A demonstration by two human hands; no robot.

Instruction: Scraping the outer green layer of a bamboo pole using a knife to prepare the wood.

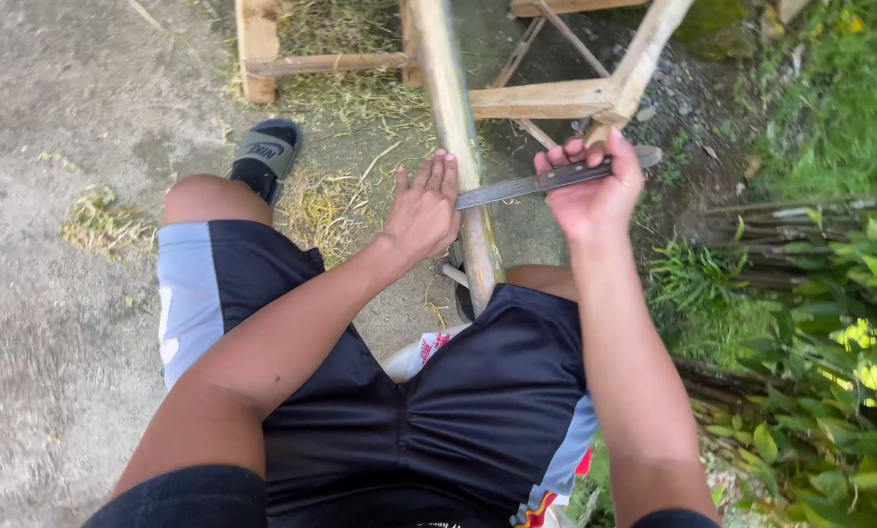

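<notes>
Right hand (595,191): fingers curled tight around the handle of a long knife (546,179), thumb uppermost, grip fully closed. The blade runs from that fist toward the person's left, nearly level, and its tip end meets the bamboo pole (455,117) just beside the left fingertips.

Left hand (427,210): fingers straight and together, laid flat against the left flank of the pole — bracing it, not wrapped around it. Nothing is enclosed in this hand.

Key relation: the pole's long axis runs away from the person, from between the knees up to the wooden frame (546,98) at the top of the view; the knife's long axis lies across it, close to a right angle. The blade contacts the pole on its right side, the left palm on the opposite side, so the pole sits between the two. The left fingertips are very near the blade tip — whether they touch it cannot be told.

Outward: the pole's near end passes between the thighs, over dark shorts (458,391). A sandalled foot (265,156) rests on bare ground (57,117) with shavings scattered near it. Green foliage (830,323) borders the right side.
</notes>
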